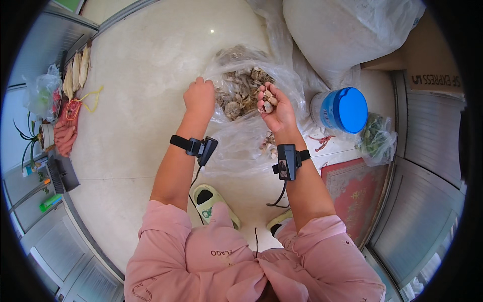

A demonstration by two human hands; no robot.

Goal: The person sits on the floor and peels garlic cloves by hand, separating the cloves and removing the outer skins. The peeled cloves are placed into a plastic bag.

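My right hand (277, 107) is turned palm up at the right rim of a clear plastic bag (290, 81). Its fingers curl around several garlic cloves (268, 101). The bag stands open on the floor and holds dry garlic bulbs (232, 109) among papery skins and roots. At the bag's left edge, my left hand (200, 95) is closed, back upward, apparently pinching the plastic; its fingertips are partly hidden. Loose cloves and skins (271, 145) lie on spread plastic sheeting (234, 151) just below the bag.
Right of the bag stand a blue-lidded tub (351, 110), a bag of green leaves (373, 136) and a red mat (354, 192). A large white sack (339, 34) and a cardboard box (430, 53) are behind. Corn cobs (75, 73), pink gloves (66, 132) and a dustpan (66, 173) lie left.
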